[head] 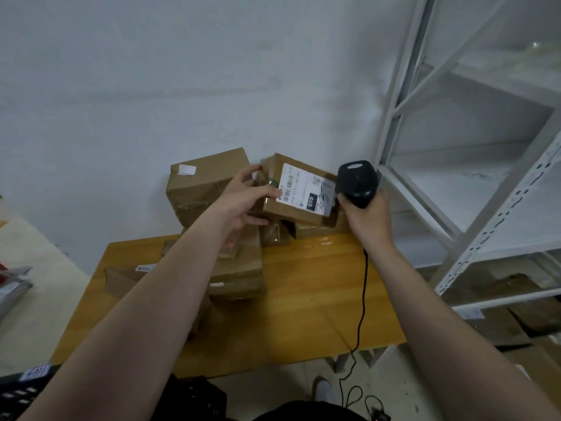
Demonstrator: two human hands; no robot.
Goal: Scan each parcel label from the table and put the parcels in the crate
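My left hand (247,199) grips a small brown cardboard parcel (296,212) by its left side and holds it tilted above the wooden table (309,293). Its white label (306,191) with barcodes faces me. My right hand (368,218) grips a black handheld scanner (358,182) just right of the label, its head close to the parcel's right edge. Several more brown parcels lie stacked on the table, among them a large one (206,183) against the wall and a flat one (243,265) under my left forearm. A black crate (194,396) sits low, below the table's near edge.
The scanner's black cable (362,302) runs down over the table to the floor. White metal shelving (473,165) stands at the right, with flattened cardboard (513,323) beneath it. A white wall is behind the table. Another surface with items (15,287) lies at the left.
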